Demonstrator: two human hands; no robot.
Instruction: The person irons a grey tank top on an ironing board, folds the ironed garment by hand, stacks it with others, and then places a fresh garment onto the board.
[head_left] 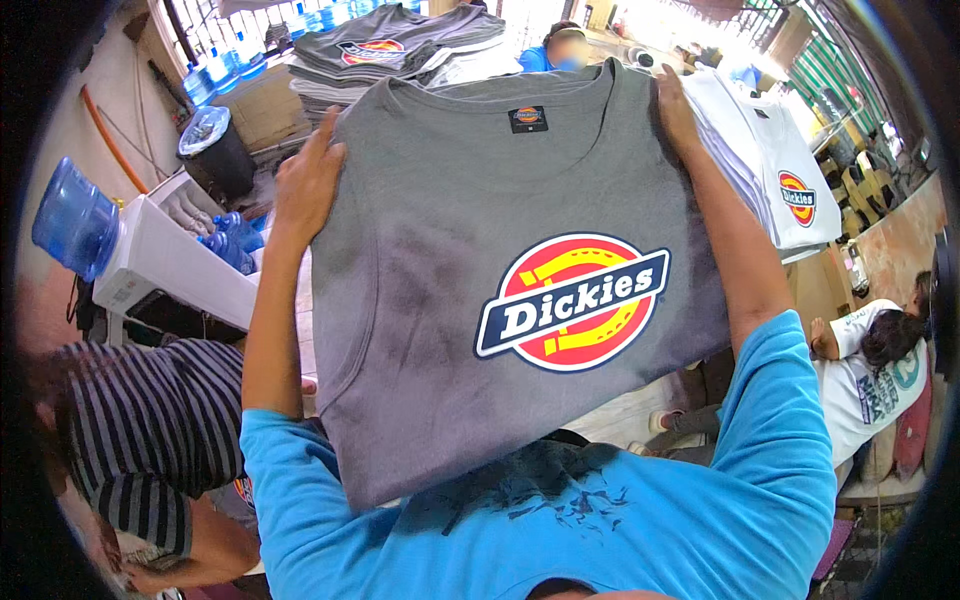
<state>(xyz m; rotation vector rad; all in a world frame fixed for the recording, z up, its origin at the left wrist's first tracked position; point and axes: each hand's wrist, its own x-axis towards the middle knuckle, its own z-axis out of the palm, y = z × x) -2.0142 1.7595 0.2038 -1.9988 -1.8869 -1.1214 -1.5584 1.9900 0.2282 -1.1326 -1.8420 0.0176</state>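
Observation:
A grey T-shirt is stretched out in front of me, filling the middle of the view. It has a round red and yellow print with a dark banner, and a small dark label inside the collar. My left hand is closed on its upper left edge near the shoulder, some fingers extended along the cloth. At the opposite shoulder my right hand grips the upper right edge, its fingertips partly hidden. The shirt's lower edge hangs slanted near my chest.
Beyond the shirt lies a pile of grey T-shirts, with white T-shirts at the right. A water dispenser and a black bin stand left. People are close by: a striped shirt left, a white shirt right.

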